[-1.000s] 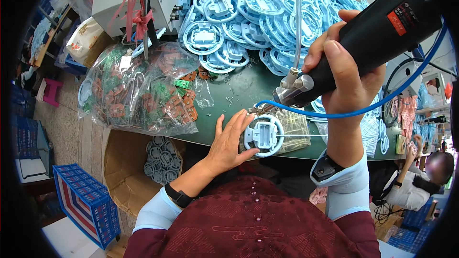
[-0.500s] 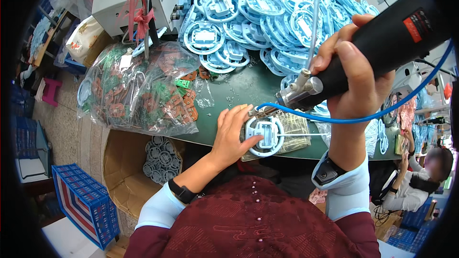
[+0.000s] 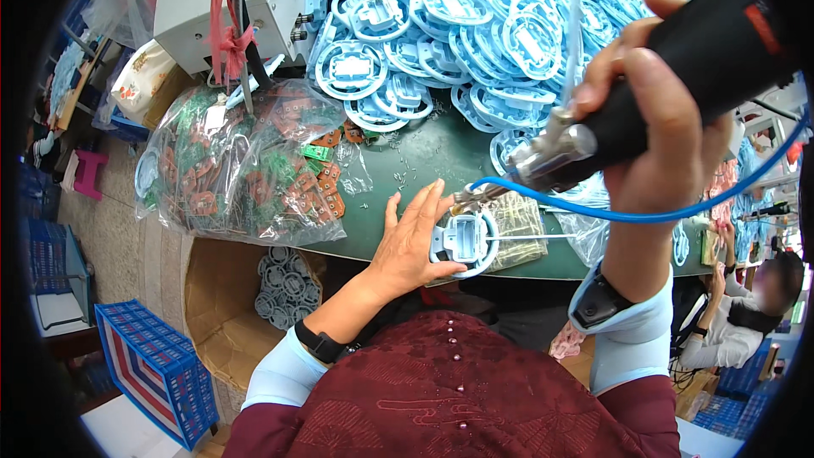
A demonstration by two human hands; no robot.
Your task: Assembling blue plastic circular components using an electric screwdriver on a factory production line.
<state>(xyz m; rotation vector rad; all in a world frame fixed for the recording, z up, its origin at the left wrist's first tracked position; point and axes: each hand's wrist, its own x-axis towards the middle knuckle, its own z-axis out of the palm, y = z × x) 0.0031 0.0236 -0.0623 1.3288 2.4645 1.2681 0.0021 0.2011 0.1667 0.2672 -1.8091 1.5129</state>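
Note:
My right hand (image 3: 666,131) is wrapped round a black electric screwdriver (image 3: 708,42) with a metal nose and a blue hose (image 3: 610,215). Its tip hangs at the upper left edge of a light-blue plastic ring part (image 3: 466,239) near the table's front edge; I cannot tell whether it touches. On that part's left side, my left hand (image 3: 407,246) holds it between the thumb, along the lower edge, and the outstretched fingers, beside the upper edge. Inside the ring is a boxy compartment. A thin white rod (image 3: 534,237) runs from its right side.
Similar blue parts (image 3: 458,17) are heaped at the back. Small screws (image 3: 407,176) lie scattered on the green table (image 3: 390,148). A clear bag of circuit boards (image 3: 242,170) sits left, above a cardboard box (image 3: 225,314) of grey parts. A co-worker (image 3: 733,326) sits far right.
My right hand and the screwdriver have moved right, and the tip has lifted slightly. My left thumb has slid from the ring's middle to its lower edge. The whole view has shifted a little.

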